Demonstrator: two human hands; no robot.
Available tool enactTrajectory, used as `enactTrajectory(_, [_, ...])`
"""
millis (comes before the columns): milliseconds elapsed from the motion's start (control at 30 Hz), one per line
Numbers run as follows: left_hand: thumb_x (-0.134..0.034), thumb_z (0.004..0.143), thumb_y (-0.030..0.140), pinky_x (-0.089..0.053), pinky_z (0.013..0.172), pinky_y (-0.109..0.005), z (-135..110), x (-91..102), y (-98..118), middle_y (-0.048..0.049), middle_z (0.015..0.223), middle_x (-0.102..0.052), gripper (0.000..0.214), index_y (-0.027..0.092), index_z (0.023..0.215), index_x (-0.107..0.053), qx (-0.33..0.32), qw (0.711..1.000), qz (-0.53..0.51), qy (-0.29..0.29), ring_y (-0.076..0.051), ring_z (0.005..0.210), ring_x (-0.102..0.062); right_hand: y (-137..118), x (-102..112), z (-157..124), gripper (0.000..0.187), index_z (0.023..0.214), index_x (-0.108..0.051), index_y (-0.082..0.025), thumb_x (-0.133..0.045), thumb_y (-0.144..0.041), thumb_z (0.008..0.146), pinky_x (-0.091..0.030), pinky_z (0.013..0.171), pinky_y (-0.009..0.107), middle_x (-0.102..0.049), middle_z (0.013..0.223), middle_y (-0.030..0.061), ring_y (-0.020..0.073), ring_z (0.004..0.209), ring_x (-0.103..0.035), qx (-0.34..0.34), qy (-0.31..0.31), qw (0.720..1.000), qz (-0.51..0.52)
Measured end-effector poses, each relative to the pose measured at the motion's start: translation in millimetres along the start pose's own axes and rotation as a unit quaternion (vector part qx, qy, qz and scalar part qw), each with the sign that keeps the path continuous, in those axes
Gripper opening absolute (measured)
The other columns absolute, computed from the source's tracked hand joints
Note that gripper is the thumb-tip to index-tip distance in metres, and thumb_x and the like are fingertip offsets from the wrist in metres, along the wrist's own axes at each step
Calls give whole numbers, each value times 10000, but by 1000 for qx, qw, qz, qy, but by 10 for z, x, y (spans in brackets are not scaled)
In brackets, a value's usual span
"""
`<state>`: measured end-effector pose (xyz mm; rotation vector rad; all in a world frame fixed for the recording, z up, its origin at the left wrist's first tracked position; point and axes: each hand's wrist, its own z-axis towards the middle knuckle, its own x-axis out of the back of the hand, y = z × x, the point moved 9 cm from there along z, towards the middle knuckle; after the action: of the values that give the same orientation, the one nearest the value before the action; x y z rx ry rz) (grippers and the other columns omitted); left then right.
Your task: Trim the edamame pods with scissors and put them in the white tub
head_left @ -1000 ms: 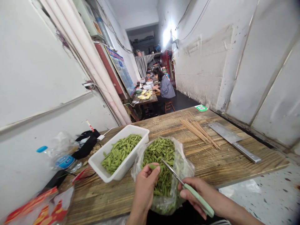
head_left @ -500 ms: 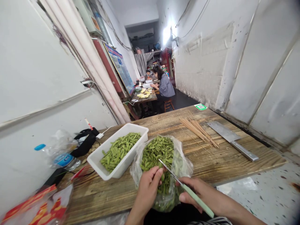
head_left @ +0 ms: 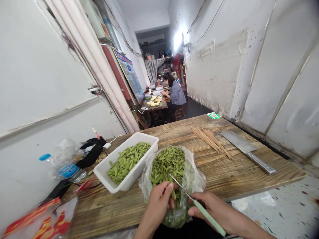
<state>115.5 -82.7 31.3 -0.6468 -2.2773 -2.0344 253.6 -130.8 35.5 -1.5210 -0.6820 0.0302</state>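
Note:
My left hand (head_left: 159, 200) is closed, pinching a green soybean pod (head_left: 173, 194) that mostly hides behind the fingers. My right hand (head_left: 211, 207) grips scissors (head_left: 208, 215) with a pale green handle, seen nearly edge-on. Their narrow metal blades point up and left, with the tip just above my left fingertips. Whether the blades are apart cannot be made out. Below both hands, a clear plastic bag (head_left: 195, 172) stands open, full of green pods (head_left: 169, 162). Left of it is a white plastic tub (head_left: 99, 176) holding more pods (head_left: 129, 161).
On the wooden table (head_left: 112, 212) lie thin wooden skewers (head_left: 211, 141) and a cleaver (head_left: 239, 142) to the right. A water bottle (head_left: 69, 171), black cloth and red packaging (head_left: 50, 219) are at left. Farther back, a person (head_left: 176, 93) sits at another table.
My hands stay over the bag, with the left fingers and scissors shifted slightly. The whole view has moved a little as the camera tilts.

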Motion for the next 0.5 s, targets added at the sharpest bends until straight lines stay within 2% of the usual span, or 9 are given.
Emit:
enactTrajectory(167, [-471, 801, 494, -316, 416, -207, -19, -40, -17, 20, 540, -555, 353, 165, 761, -593, 23, 1000, -2, -20, -98, 383, -486, 33, 10, 9, 273, 772, -637, -141, -610, -410, 811, -380, 583, 195, -595, 680, -10, 141, 631, -510, -2, 4, 1000, -14])
enactTrajectory(267, [-441, 814, 496, -309, 412, -205, -25, -18, -14, 37, 507, -530, 376, 156, 795, -601, 19, 999, 27, -14, -91, 362, -452, 55, 17, 15, 270, 708, -604, -144, -622, -396, 803, -342, 512, 178, -535, 607, -33, 115, 566, -484, -21, 3, 999, -30])
enactTrajectory(333, [-426, 821, 501, -324, 420, -213, -27, 77, 14, 36, 518, -534, 391, 153, 820, -605, 12, 999, 46, 4, -101, 376, -462, 89, 12, 15, 274, 704, -580, -146, -636, -399, 793, -306, 444, 165, -483, 560, -49, 94, 494, -456, -40, -3, 999, -26])
enactTrajectory(400, [-416, 825, 495, -357, 449, -230, -32, 358, 95, 25, 527, -547, 390, 159, 815, -614, -4, 992, 106, 72, -125, 411, -493, 134, -5, 8, 296, 765, -574, -150, -634, -439, 793, -284, 382, 156, -452, 539, -61, 79, 426, -434, -54, -14, 998, 6])
enactTrajectory(433, [-410, 829, 483, -377, 476, -241, -47, 578, 162, 13, 537, -562, 384, 164, 803, -621, -12, 979, 159, 131, -143, 446, -520, 157, -18, 2, 320, 815, -572, -154, -615, -470, 803, -282, 357, 153, -446, 537, -66, 74, 399, -424, -58, -22, 998, 31])
enactTrajectory(467, [-402, 836, 468, -399, 514, -257, -77, 832, 245, -5, 557, -585, 378, 169, 797, -630, -18, 954, 222, 201, -166, 494, -551, 179, -28, -4, 350, 862, -565, -157, -589, -503, 816, -283, 339, 150, -440, 534, -71, 70, 379, -413, -60, -27, 996, 56])
enactTrajectory(500, [-391, 846, 447, -417, 557, -275, -122, 1094, 335, -31, 599, -617, 375, 171, 794, -640, -14, 916, 293, 274, -196, 567, -586, 197, -29, -9, 377, 905, -556, -161, -561, -530, 829, -291, 329, 148, -433, 530, -76, 67, 367, -402, -59, -28, 995, 79])
